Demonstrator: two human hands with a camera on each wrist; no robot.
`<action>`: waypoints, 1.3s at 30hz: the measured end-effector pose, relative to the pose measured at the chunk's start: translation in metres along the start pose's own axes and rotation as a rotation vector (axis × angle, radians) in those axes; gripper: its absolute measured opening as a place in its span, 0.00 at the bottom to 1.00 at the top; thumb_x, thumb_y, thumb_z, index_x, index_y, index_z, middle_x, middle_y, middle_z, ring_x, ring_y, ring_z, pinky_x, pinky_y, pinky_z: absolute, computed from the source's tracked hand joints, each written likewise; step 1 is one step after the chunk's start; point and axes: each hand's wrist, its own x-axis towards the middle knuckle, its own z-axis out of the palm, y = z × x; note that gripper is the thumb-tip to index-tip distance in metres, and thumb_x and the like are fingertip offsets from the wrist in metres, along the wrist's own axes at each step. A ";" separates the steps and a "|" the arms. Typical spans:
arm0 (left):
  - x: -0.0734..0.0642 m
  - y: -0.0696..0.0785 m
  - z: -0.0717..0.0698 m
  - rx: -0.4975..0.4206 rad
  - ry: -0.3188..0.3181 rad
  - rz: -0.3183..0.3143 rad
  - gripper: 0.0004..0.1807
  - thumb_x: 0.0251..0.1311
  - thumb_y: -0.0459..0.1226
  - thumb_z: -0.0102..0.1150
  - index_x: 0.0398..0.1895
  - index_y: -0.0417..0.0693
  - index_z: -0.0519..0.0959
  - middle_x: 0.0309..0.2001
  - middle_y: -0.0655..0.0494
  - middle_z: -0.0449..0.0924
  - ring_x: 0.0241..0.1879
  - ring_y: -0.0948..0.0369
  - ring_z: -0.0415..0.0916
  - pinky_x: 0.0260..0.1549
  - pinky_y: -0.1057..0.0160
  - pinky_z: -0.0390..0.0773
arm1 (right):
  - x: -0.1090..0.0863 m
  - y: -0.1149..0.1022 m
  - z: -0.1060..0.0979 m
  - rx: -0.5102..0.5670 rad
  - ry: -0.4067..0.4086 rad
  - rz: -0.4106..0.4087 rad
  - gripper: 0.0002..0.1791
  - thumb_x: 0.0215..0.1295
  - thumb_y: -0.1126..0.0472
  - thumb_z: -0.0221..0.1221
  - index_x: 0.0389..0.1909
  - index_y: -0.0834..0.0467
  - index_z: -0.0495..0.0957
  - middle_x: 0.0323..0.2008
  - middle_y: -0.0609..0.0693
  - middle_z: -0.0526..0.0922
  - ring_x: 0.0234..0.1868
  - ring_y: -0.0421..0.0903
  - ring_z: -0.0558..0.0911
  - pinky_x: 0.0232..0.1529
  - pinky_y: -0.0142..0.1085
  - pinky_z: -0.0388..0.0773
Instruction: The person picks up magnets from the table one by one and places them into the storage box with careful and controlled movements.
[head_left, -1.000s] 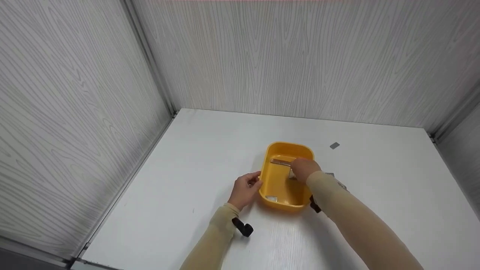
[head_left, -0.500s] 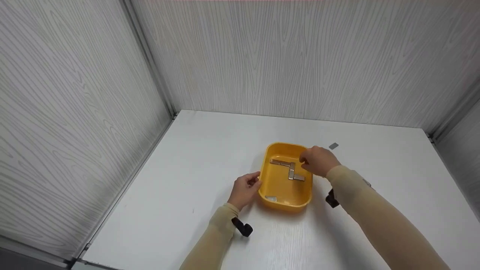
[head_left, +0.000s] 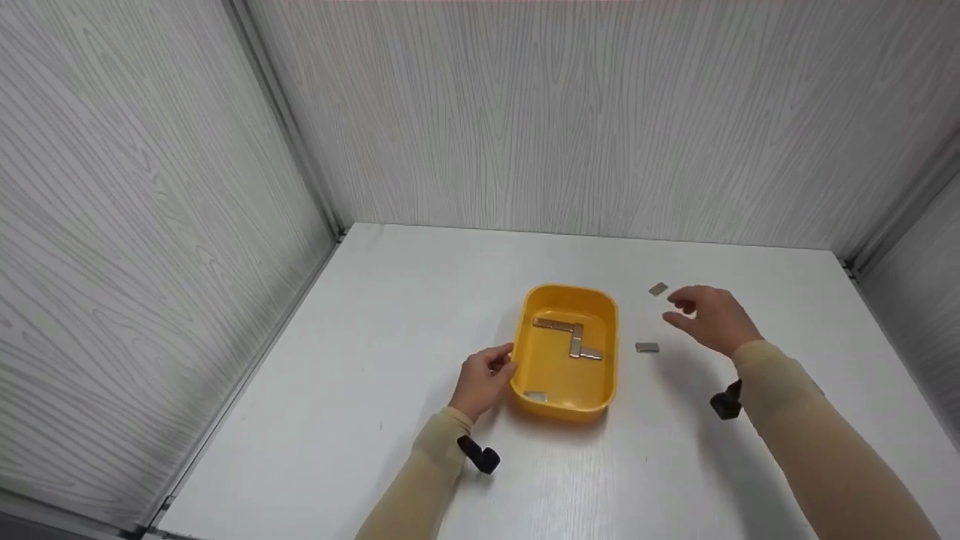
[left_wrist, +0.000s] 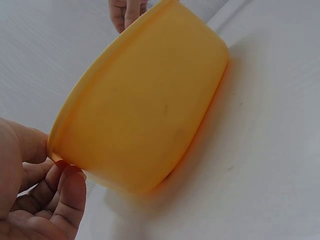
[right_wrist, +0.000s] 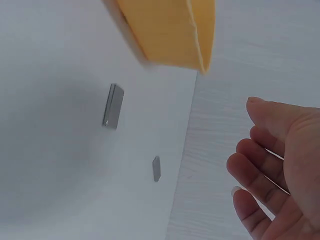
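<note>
A yellow plastic tub [head_left: 566,382] stands on the white table. Its left rim is pinched between the thumb and fingers of my left hand [head_left: 478,384]; the left wrist view shows this hand [left_wrist: 42,192] at the rim's corner. Inside the tub, several small rectangular metallic tiles [head_left: 576,340] lie end to end in a stepped chain, and a lone pale tile [head_left: 535,395] lies near the front wall. My right hand [head_left: 711,319] hovers right of the tub, fingers loosely bent and holding nothing. Near it on the table are a grey tile [head_left: 647,347] and a farther tile [head_left: 658,289].
The white tabletop [head_left: 390,337] surrounds the tub. A wood-grain panel [head_left: 570,120] rises behind it, and another panel [head_left: 142,247] stands along the left. Black wrist mounts [head_left: 478,454] sit on both forearms.
My right hand has lifted out of the tub and moved right over the table. The stepped chain and the grey tile beside the tub are now uncovered. My left hand stays at the rim.
</note>
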 end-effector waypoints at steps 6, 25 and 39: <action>0.000 -0.001 -0.003 0.024 -0.001 0.039 0.21 0.65 0.35 0.57 0.60 0.42 0.75 0.40 0.56 0.77 0.40 0.61 0.72 0.42 0.66 0.76 | -0.021 0.032 0.002 0.079 0.005 0.076 0.29 0.62 0.47 0.63 0.56 0.62 0.75 0.49 0.60 0.79 0.51 0.57 0.75 0.52 0.55 0.71; 0.006 -0.006 -0.003 0.000 0.025 -0.063 0.22 0.65 0.36 0.57 0.62 0.46 0.75 0.41 0.57 0.77 0.41 0.60 0.72 0.40 0.66 0.76 | -0.017 0.050 0.047 0.147 -0.085 0.171 0.32 0.59 0.47 0.65 0.61 0.60 0.73 0.55 0.61 0.76 0.55 0.57 0.73 0.55 0.54 0.68; 0.004 -0.008 -0.010 0.003 0.005 0.077 0.21 0.65 0.35 0.57 0.60 0.40 0.75 0.39 0.56 0.77 0.38 0.61 0.73 0.37 0.67 0.76 | -0.002 0.037 0.069 0.115 -0.137 0.129 0.27 0.59 0.54 0.66 0.58 0.62 0.76 0.52 0.60 0.78 0.53 0.59 0.74 0.56 0.56 0.68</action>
